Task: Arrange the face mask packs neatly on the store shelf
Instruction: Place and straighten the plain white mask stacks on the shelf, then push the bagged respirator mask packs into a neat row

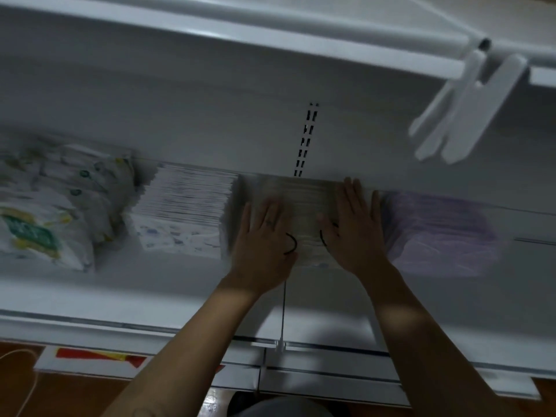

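A row of pale beige face mask packs (301, 200) stands on edge on the white store shelf (150, 296), reaching back to the rear wall. My left hand (264, 236) presses flat against the row's left side with straight fingers. My right hand (355, 227) presses flat against its right side. Left of it stands a row of white packs with blue print (186, 212). On the right lies a stack of purple mask packs (439, 233). The picture is blurred by motion.
Bulky white bags with green and yellow print (54, 206) fill the shelf's left end. A white bracket (463, 109) hangs from the upper shelf (270, 22) at the right. A slotted upright (305, 139) runs up the back wall. Below are the price rail (301, 346) and wooden floor (60, 395).
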Demonstrator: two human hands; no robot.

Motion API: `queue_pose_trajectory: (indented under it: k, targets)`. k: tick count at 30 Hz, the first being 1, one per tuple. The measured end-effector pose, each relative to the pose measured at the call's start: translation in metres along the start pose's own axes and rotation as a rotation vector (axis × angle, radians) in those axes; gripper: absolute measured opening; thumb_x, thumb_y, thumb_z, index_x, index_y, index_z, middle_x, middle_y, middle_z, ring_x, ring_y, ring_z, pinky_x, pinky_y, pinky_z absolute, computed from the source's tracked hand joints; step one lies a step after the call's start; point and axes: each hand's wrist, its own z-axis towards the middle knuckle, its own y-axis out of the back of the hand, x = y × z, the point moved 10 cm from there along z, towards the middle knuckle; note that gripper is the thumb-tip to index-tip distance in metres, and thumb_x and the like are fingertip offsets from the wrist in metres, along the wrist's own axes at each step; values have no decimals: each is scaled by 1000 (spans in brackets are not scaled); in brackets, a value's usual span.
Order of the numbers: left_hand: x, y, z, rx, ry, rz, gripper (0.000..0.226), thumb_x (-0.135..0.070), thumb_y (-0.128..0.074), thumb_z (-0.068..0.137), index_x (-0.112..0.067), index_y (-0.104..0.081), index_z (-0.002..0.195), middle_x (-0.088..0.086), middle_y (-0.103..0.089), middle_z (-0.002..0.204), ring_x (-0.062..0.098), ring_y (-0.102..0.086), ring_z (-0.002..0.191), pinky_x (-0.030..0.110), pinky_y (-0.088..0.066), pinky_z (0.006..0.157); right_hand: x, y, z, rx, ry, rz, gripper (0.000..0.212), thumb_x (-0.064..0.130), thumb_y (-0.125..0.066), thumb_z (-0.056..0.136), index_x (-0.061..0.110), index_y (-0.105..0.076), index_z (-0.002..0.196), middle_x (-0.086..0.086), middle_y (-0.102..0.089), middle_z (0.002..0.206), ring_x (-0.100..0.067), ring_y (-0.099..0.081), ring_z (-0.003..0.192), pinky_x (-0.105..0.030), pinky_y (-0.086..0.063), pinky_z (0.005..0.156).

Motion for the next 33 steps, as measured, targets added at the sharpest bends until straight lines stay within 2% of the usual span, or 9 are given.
queue_pose_trajectory:
  k: [3, 5, 9, 12, 17, 19, 22, 26, 33]
  targets:
    - [2, 12, -24, -101, 40, -92, 78, -35, -60, 79, -4, -35, 146, 19, -34, 154, 35, -26, 146, 53, -15, 119, 16, 24, -16, -143, 12, 122, 65, 42, -35, 95, -6, -42, 138, -22, -42, 146, -30, -29, 141, -46, -9, 117]
    - [4, 21, -39, -155, 51, -147, 74, -34, -55, 81, -4, -35, 145, 17, -34, 154, 33, -26, 146, 53, -21, 118, 34, 24, -36, -137, 20, 203, 62, 40, -39, 94, -5, -44, 137, -22, -44, 144, -29, -30, 140, -45, -10, 118]
    - [22, 55, -68, -327, 76, -200, 58, -29, -57, 81, -4, -55, 134, 15, -51, 142, 31, -42, 135, 46, -33, 111, 82, -3, -63, 13, 55, 305, 66, 42, -46, 87, 0, -45, 137, -17, -46, 144, -26, -28, 141, -39, -7, 119]
    - [54, 67, -89, -398, 141, -144, 47, -25, -62, 79, -4, -65, 121, 16, -60, 129, 36, -53, 123, 46, -42, 101, 122, -13, -70, 47, 164, 324, 65, 39, -50, 84, 3, -45, 137, -14, -46, 145, -24, -31, 139, -39, -12, 118]
    - [106, 59, -118, -210, 305, -39, 41, -33, -56, 77, -12, -70, 110, 10, -66, 110, 33, -59, 104, 41, -46, 80, 168, -9, -86, -47, 268, 406, 45, 28, -58, 84, 6, -63, 122, -12, -59, 130, -26, -49, 126, -43, -30, 112]
    - [119, 45, -129, -36, 346, 15, 39, -38, -50, 77, -16, -71, 101, 6, -69, 100, 31, -63, 93, 39, -47, 73, 184, -18, -96, 6, 291, 379, 38, 31, -59, 82, 10, -69, 112, -8, -65, 117, -24, -58, 111, -40, -37, 105]
    - [123, 29, -142, 166, 355, 89, 35, -45, -44, 75, -22, -68, 86, 1, -66, 91, 26, -63, 83, 37, -47, 66, 199, -37, -109, 175, 298, 270, 38, 40, -54, 74, 15, -70, 99, -3, -66, 100, -25, -63, 92, -34, -47, 85]
    - [118, 31, -154, 188, 386, 76, 39, -50, -42, 75, -24, -69, 86, 4, -69, 101, 25, -66, 95, 38, -51, 75, 200, -43, -116, 292, 297, 178, 46, 47, -46, 76, 19, -68, 104, -3, -67, 107, -24, -64, 96, -35, -53, 80]
    - [116, 64, -201, 106, 534, 29, 42, -49, -44, 87, -26, -66, 114, 1, -62, 124, 23, -54, 122, 39, -41, 98, 211, -23, -132, 333, 335, 271, 40, 45, -48, 82, 19, -65, 108, -4, -64, 111, -24, -61, 99, -36, -52, 81]
